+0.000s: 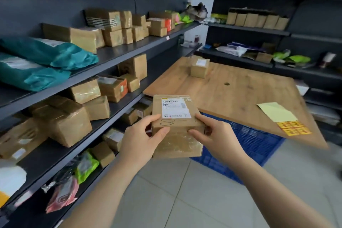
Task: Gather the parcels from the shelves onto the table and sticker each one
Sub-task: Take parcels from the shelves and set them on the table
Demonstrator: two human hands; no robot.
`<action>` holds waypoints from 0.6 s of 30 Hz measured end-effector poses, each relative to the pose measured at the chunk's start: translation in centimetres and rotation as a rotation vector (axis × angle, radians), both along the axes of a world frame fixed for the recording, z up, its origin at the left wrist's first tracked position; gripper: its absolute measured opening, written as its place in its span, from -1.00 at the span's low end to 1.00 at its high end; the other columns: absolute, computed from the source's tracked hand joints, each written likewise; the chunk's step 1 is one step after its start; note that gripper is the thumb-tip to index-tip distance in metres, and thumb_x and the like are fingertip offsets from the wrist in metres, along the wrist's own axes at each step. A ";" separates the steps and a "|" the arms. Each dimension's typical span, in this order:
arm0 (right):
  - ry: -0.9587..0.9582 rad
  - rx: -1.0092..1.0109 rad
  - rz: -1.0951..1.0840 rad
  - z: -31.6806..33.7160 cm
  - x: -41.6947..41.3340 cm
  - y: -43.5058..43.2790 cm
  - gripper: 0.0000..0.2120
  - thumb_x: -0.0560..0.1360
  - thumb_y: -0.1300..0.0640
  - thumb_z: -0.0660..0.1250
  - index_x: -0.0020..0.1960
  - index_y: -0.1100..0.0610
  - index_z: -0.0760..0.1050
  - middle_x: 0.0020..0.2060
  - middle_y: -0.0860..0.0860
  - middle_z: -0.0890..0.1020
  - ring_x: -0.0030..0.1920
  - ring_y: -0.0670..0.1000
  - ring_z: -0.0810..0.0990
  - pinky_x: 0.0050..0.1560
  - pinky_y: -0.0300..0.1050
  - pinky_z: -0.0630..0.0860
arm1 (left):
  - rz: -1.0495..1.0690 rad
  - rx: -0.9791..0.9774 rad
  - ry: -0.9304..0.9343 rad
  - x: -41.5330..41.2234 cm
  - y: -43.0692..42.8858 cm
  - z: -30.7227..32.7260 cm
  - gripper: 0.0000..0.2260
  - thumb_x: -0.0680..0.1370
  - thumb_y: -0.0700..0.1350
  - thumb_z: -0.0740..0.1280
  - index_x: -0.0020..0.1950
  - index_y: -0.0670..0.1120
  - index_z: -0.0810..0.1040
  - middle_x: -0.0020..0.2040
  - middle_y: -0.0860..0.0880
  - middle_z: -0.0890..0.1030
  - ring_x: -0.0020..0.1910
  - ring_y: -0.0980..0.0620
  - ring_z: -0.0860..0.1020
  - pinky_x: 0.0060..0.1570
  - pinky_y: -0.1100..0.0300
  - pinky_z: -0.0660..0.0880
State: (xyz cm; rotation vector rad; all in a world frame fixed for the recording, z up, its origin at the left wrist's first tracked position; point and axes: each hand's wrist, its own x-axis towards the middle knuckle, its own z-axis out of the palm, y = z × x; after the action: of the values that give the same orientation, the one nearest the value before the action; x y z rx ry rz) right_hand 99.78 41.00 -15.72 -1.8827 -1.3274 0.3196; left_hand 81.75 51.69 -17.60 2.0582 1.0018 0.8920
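The left hand [142, 136] and right hand [217, 135] each gripped the near end of the brown, white-labelled cardboard parcel [175, 114], fingers [154, 118] curled round its edges, holding it label-up in the air between dark shelves [118, 54] and wooden bench [231, 98], seemingly for carrying across.

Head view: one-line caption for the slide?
Left hand and right hand hold a labelled parcel near the shelves; a small box and sticker sheet lie on the wooden table.

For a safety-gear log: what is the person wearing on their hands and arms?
Nothing. The left hand and right hand are ungloved, with no rings or watch. The left forearm and right forearm are bare to the picture's edge; no sleeve shows.
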 end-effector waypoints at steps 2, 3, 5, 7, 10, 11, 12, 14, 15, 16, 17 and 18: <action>0.007 0.006 -0.058 0.1 1.9 1.6 -0.64 0.44 0.05 0.45 0.14 -0.27 0.46 -0.12 0.03 0.68 -0.09 0.05 0.60 -0.01 0.03 0.55 | -0.053 -0.001 -0.007 2.4 2.5 0.1 -0.58 0.48 0.07 0.40 0.33 0.10 0.48 0.10 0.24 0.56 0.07 0.25 0.53 -0.05 0.40 0.49; 0.010 0.007 -0.088 0.2 2.8 2.4 -0.64 0.44 0.05 0.45 0.18 -0.20 0.49 -0.11 0.03 0.68 -0.08 0.05 0.60 -0.01 0.03 0.55 | -0.082 -0.002 -0.012 3.7 3.8 0.2 -0.58 0.48 0.07 0.39 0.33 0.09 0.48 0.13 0.22 0.56 0.08 0.25 0.52 -0.04 0.40 0.48; 0.014 0.006 -0.144 0.3 4.8 4.0 -0.64 0.44 0.04 0.45 0.22 -0.10 0.52 -0.13 0.04 0.68 -0.09 0.06 0.60 -0.02 0.03 0.56 | -0.138 -0.010 -0.017 6.3 6.4 0.6 -0.58 0.49 0.09 0.38 0.33 0.08 0.47 0.17 0.18 0.57 0.12 0.21 0.53 0.02 0.34 0.50; 0.023 0.007 -0.205 0.4 6.8 5.5 -0.60 0.44 0.02 0.44 0.26 -0.08 0.51 -0.16 0.01 0.67 -0.10 0.04 0.61 -0.05 0.00 0.57 | -0.186 -0.016 -0.020 8.9 8.7 1.0 -0.58 0.49 0.09 0.37 0.33 0.08 0.48 0.19 0.16 0.57 0.14 0.20 0.52 0.05 0.32 0.50; 0.033 0.004 -0.287 0.1 10.1 7.5 -0.53 0.44 0.00 0.44 0.33 -0.04 0.47 -0.17 -0.06 0.64 -0.16 -0.04 0.59 -0.10 -0.10 0.58 | -0.259 -0.001 -0.003 12.9 11.6 1.4 -0.59 0.50 0.07 0.37 0.33 0.04 0.48 0.17 0.17 0.56 0.10 0.26 0.50 -0.03 0.48 0.43; 0.029 0.006 -0.306 -0.1 11.3 8.1 -0.53 0.44 0.00 0.44 0.33 -0.03 0.47 -0.16 -0.04 0.65 -0.16 -0.04 0.60 -0.10 -0.10 0.58 | -0.284 0.000 0.002 14.3 12.4 1.4 -0.59 0.50 0.07 0.37 0.33 0.03 0.48 0.17 0.16 0.57 0.10 0.27 0.49 -0.02 0.48 0.42; 0.021 0.007 -0.319 -0.2 12.5 8.6 -0.52 0.44 0.00 0.44 0.33 -0.02 0.47 -0.14 -0.04 0.65 -0.13 -0.03 0.60 -0.07 -0.12 0.58 | -0.305 -0.004 0.001 15.7 13.2 1.3 -0.59 0.50 0.07 0.37 0.33 0.03 0.48 0.18 0.15 0.57 0.10 0.26 0.50 0.01 0.43 0.45; 0.012 0.002 -0.341 -0.5 15.0 9.8 -0.49 0.44 -0.01 0.43 0.36 0.00 0.44 -0.11 -0.13 0.61 -0.07 -0.08 0.60 -0.02 -0.22 0.54 | -0.334 -0.018 -0.001 18.6 14.9 1.1 -0.59 0.49 0.08 0.37 0.32 0.03 0.49 0.19 0.13 0.58 0.12 0.22 0.52 0.10 0.26 0.51; 0.011 0.000 -0.354 -0.7 16.3 10.4 -0.48 0.44 -0.01 0.43 0.37 0.00 0.43 -0.12 -0.16 0.58 -0.06 -0.10 0.59 -0.02 -0.26 0.52 | -0.348 -0.024 0.003 20.2 15.6 0.9 -0.59 0.49 0.09 0.36 0.32 0.04 0.49 0.19 0.13 0.58 0.13 0.20 0.53 0.12 0.20 0.52; 0.010 0.001 -0.367 -0.9 17.8 11.0 -0.47 0.44 -0.02 0.43 0.38 -0.01 0.42 -0.11 -0.18 0.57 -0.05 -0.12 0.59 -0.02 -0.28 0.52 | -0.362 -0.030 0.007 21.8 16.4 0.7 -0.59 0.49 0.10 0.36 0.32 0.05 0.49 0.20 0.13 0.58 0.14 0.20 0.53 0.14 0.17 0.52; 0.009 0.004 -0.377 -1.1 19.3 11.7 -0.47 0.44 -0.02 0.43 0.38 -0.01 0.41 -0.09 -0.18 0.57 -0.05 -0.15 0.58 -0.02 -0.30 0.51 | -0.376 -0.033 0.007 23.5 17.1 0.5 -0.59 0.49 0.10 0.36 0.32 0.05 0.48 0.20 0.14 0.57 0.14 0.20 0.52 0.14 0.17 0.52; 0.008 0.008 -0.383 -1.2 20.9 12.3 -0.46 0.44 -0.02 0.43 0.38 0.00 0.41 -0.07 -0.19 0.57 -0.05 -0.17 0.58 -0.02 -0.32 0.51 | -0.387 -0.038 0.004 25.3 17.9 0.3 -0.59 0.50 0.09 0.36 0.33 0.05 0.48 0.20 0.14 0.57 0.14 0.20 0.52 0.14 0.18 0.52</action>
State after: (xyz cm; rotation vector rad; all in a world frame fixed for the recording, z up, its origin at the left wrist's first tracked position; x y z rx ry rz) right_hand 120.70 53.30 -16.96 -2.0743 -0.9328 0.1229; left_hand 107.04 69.57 -17.31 2.1217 0.5853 0.6599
